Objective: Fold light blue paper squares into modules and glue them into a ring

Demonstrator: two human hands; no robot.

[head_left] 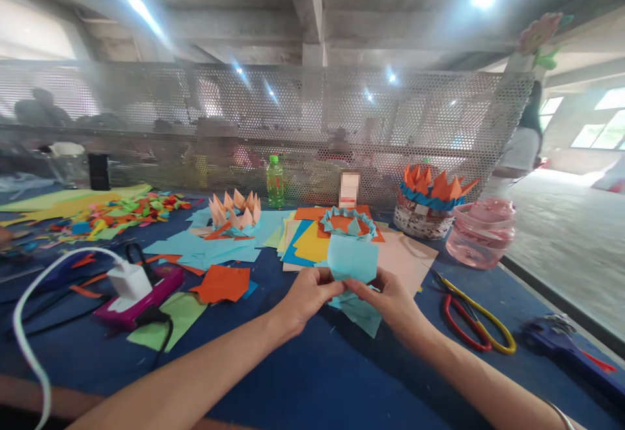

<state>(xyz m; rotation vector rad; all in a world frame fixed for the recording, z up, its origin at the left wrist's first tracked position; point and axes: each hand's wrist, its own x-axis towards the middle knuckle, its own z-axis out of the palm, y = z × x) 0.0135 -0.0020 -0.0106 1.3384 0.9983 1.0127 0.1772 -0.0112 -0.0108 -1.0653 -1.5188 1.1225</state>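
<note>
Both my hands hold one light blue paper sheet (352, 259) upright above the blue table (312, 371). My left hand (307, 295) pinches its lower left edge, fingers closed. My right hand (390, 296) pinches the lower right edge. Under my hands lie more light blue paper pieces (362, 313). Just behind the sheet sits a folded light blue paper ring (349, 222) on orange paper.
Stacked coloured sheets (307, 242), a peach paper crown (235, 212), a green bottle (275, 181), an orange-and-blue crown on a basket (424, 212), a pink jar (481, 231), scissors (476, 319), a white charger on a pink power strip (139, 293), and a perforated metal screen (312, 124) behind.
</note>
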